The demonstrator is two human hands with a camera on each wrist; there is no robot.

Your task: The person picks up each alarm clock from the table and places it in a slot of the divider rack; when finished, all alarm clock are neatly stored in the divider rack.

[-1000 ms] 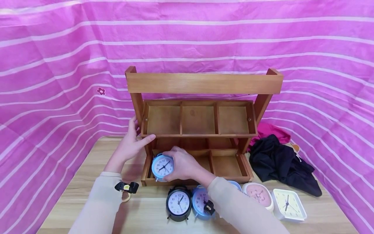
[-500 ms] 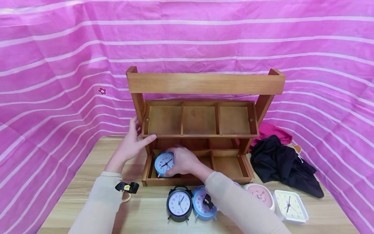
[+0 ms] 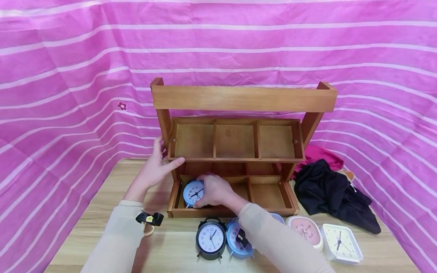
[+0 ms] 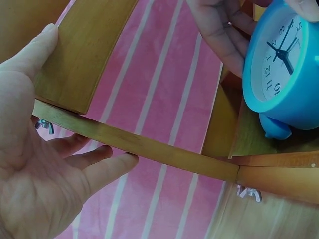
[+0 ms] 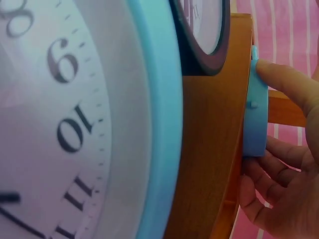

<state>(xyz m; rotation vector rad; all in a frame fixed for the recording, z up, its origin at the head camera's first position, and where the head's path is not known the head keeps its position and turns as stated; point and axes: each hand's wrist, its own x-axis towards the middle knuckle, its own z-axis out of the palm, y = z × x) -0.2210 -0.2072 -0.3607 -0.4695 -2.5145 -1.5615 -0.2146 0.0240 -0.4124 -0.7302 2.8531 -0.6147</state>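
Observation:
A small blue alarm clock (image 3: 193, 192) stands face-forward in the lower-left compartment of a two-tier wooden organizer (image 3: 239, 99). My right hand (image 3: 214, 189) grips the clock from its right side and back, fingers curled round its rim. In the right wrist view the clock's blue edge (image 5: 255, 109) shows under my fingertips (image 5: 286, 82). My left hand (image 3: 153, 170) rests against the organizer's left post, thumb on the upper tray's front edge and fingers fairly straight. In the left wrist view the left hand (image 4: 45, 164) lies by the wooden rail, with the blue clock (image 4: 284, 64) at upper right.
On the table (image 3: 112, 197) in front of the organizer stand a black clock (image 3: 211, 238), a blue clock (image 3: 233, 240), a pink clock (image 3: 305, 230) and a white square clock (image 3: 341, 242). Black cloth (image 3: 334, 193) and pink cloth (image 3: 321, 153) lie at the right. Pink striped fabric surrounds everything.
My right hand has carried the blue clock down and back into the lower-left compartment. The left hand has stayed on the organizer's left post.

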